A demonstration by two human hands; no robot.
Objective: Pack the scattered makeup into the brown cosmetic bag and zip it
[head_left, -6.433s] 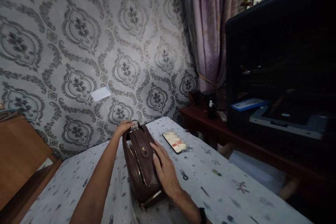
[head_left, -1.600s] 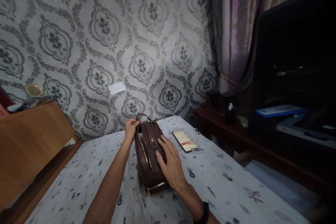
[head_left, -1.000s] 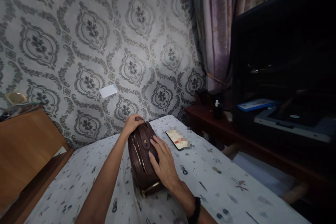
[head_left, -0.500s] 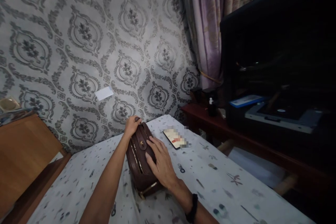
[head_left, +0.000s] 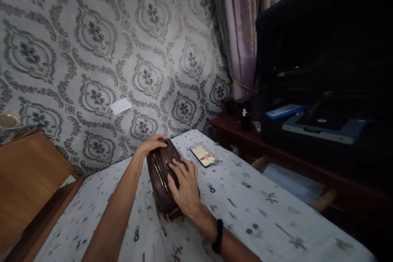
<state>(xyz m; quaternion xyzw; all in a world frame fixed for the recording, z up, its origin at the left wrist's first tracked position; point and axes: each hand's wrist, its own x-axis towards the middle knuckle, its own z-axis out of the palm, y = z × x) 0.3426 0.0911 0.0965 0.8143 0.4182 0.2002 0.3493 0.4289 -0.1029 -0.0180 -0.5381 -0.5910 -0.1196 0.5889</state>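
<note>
A dark brown leather bag (head_left: 162,176) with gold zips lies on the bed's white patterned sheet (head_left: 245,213). My left hand (head_left: 152,143) curls over the bag's far end, fingers closed around the top by the handle. My right hand (head_left: 182,186) lies flat on the bag's upper side, fingers spread and pressing on it. A black band sits on my right wrist.
A phone (head_left: 203,155) with a lit screen lies on the sheet just right of the bag. A wooden headboard (head_left: 27,180) stands at the left. A dark red shelf (head_left: 276,147) with a printer (head_left: 322,123) and small bottles runs along the right, below a purple curtain.
My right hand has slid a little further up the bag. My left hand has settled over the bag's far end, hiding the handle. The view has shifted slightly.
</note>
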